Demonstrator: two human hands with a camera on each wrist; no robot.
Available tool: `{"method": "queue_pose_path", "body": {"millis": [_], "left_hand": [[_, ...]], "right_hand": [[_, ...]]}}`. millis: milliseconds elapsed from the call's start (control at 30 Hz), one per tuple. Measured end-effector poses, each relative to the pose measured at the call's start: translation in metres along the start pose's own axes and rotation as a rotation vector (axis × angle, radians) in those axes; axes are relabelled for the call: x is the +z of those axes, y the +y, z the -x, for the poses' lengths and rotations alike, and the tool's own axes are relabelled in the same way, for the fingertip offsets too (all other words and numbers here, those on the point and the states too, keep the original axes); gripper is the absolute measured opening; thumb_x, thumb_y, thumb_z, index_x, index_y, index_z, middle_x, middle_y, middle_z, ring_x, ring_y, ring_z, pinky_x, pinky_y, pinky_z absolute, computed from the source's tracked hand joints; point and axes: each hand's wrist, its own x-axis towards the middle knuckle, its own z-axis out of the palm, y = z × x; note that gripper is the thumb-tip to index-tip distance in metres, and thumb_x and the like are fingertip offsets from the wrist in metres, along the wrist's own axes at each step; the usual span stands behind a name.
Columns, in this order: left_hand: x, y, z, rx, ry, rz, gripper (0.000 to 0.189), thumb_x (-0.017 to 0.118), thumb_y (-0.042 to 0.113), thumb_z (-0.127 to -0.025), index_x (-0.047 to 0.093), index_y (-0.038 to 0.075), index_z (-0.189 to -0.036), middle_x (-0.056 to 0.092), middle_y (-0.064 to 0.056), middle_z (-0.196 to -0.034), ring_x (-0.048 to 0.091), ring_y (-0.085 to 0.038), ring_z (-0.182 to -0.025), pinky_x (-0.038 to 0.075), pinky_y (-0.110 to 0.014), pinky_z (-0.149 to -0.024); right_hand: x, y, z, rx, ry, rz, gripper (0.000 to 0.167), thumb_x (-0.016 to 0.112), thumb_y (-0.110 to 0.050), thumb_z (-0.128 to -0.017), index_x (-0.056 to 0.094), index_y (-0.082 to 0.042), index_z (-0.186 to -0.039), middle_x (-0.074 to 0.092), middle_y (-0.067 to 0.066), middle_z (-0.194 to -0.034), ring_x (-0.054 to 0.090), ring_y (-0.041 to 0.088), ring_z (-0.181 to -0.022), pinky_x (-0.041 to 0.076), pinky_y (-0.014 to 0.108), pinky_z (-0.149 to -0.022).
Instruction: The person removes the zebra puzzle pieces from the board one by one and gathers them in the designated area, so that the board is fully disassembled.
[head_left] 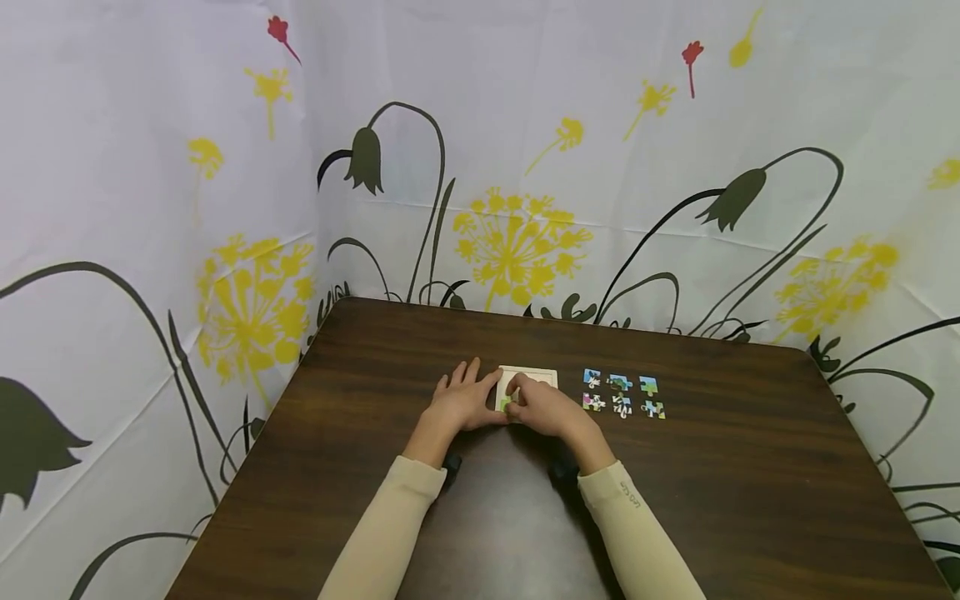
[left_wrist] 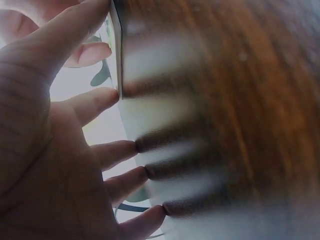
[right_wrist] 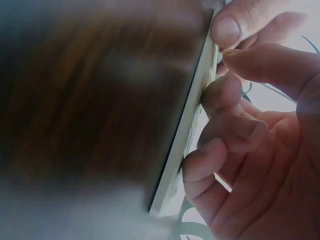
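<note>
A small light wooden puzzle tray (head_left: 531, 370) lies flat on the table, largely covered by the hands. My left hand (head_left: 462, 402) is spread at its left side, thumb and index finger touching the tray's edge; the other fingertips rest on the table in the left wrist view. Over the tray, my right hand (head_left: 549, 407) has curled fingers, with thumb and index finger about a green puzzle piece (head_left: 505, 403) in the tray's near left part. In the right wrist view its fingertips sit right at the tray (right_wrist: 177, 145), and the piece is mostly hidden.
Several loose jigsaw pieces (head_left: 619, 382) lie in two rows right of the tray. The dark wooden table (head_left: 750, 467) ends at a patterned cloth backdrop (head_left: 517, 167) behind and at the sides.
</note>
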Motion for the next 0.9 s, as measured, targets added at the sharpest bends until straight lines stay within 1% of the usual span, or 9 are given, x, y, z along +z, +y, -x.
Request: {"method": "queue_pose_path", "body": {"millis": [200,267,333,500,533,567,767,800,900], "left_hand": [[0.011,-0.007,-0.011,0.001,-0.013,-0.019,0.093,0.066,0.066,-0.098,0.024,0.032,-0.174,0.005,-0.014,-0.183,0.003,-0.04,-0.17,0.009,-0.067,-0.134],[0.012,-0.008,-0.009,0.004,0.003,-0.02,0.093,0.068,0.066,-0.097,0.026,0.032,-0.173,0.008,-0.015,-0.183,0.005,-0.041,-0.169,0.011,-0.068,-0.133],[0.009,-0.006,-0.003,0.01,0.013,-0.015,0.092,0.069,0.064,-0.097,0.029,0.031,-0.173,0.012,-0.015,-0.182,0.008,-0.041,-0.169,0.013,-0.068,-0.133],[0.001,-0.002,0.001,0.016,0.028,-0.02,0.091,0.072,0.063,-0.097,0.032,0.03,-0.172,0.015,-0.015,-0.181,0.011,-0.04,-0.168,0.015,-0.067,-0.133],[0.0,-0.002,0.001,0.013,0.027,-0.022,0.091,0.072,0.063,-0.096,0.032,0.031,-0.172,0.015,-0.015,-0.182,0.011,-0.04,-0.169,0.015,-0.067,-0.133],[0.003,-0.005,-0.004,0.017,0.035,-0.026,0.093,0.071,0.066,-0.096,0.031,0.032,-0.172,0.015,-0.016,-0.181,0.012,-0.041,-0.168,0.016,-0.068,-0.132],[0.001,-0.001,-0.001,0.004,0.016,-0.043,0.093,0.069,0.069,-0.096,0.029,0.034,-0.173,0.013,-0.014,-0.182,0.01,-0.039,-0.169,0.016,-0.066,-0.133],[-0.001,0.002,0.003,-0.003,0.006,-0.045,0.093,0.07,0.067,-0.097,0.028,0.033,-0.173,0.012,-0.013,-0.182,0.009,-0.038,-0.169,0.015,-0.065,-0.134],[-0.001,0.003,0.005,-0.012,0.006,-0.041,0.093,0.071,0.067,-0.096,0.029,0.033,-0.172,0.012,-0.012,-0.182,0.01,-0.037,-0.17,0.015,-0.064,-0.134]], "right_hand": [[0.003,-0.004,0.0,0.041,0.007,-0.012,0.029,0.066,-0.023,-0.1,0.061,-0.007,-0.123,0.068,-0.003,-0.079,0.06,0.015,-0.07,0.052,0.036,-0.073],[0.005,-0.005,0.001,0.051,0.001,-0.013,0.028,0.065,-0.025,-0.1,0.061,-0.008,-0.123,0.068,-0.003,-0.081,0.06,0.015,-0.07,0.052,0.036,-0.073],[0.005,-0.006,0.0,0.064,0.001,-0.025,0.027,0.064,-0.025,-0.1,0.061,-0.009,-0.122,0.068,-0.002,-0.082,0.06,0.016,-0.07,0.052,0.036,-0.072],[0.001,-0.006,-0.001,0.085,0.008,-0.062,0.023,0.064,-0.024,-0.102,0.059,-0.011,-0.119,0.065,0.001,-0.08,0.057,0.017,-0.066,0.048,0.035,-0.068],[0.0,-0.005,-0.002,0.081,0.008,-0.067,0.022,0.064,-0.024,-0.102,0.058,-0.011,-0.119,0.064,0.002,-0.08,0.056,0.018,-0.065,0.048,0.035,-0.067],[-0.001,-0.005,-0.003,0.077,0.007,-0.072,0.022,0.063,-0.024,-0.102,0.057,-0.011,-0.119,0.063,0.002,-0.079,0.055,0.018,-0.064,0.047,0.034,-0.066],[-0.002,0.002,-0.002,0.033,-0.019,-0.133,0.02,0.06,-0.018,-0.104,0.052,-0.01,-0.12,0.058,-0.001,-0.073,0.05,0.015,-0.059,0.042,0.031,-0.061],[-0.002,0.003,-0.002,0.023,-0.023,-0.136,0.019,0.059,-0.017,-0.104,0.051,-0.01,-0.12,0.057,-0.001,-0.071,0.049,0.014,-0.058,0.042,0.031,-0.06],[-0.002,0.004,0.0,-0.008,-0.033,-0.137,0.016,0.056,-0.014,-0.106,0.05,-0.01,-0.121,0.055,-0.003,-0.068,0.046,0.013,-0.056,0.04,0.03,-0.059]]}}
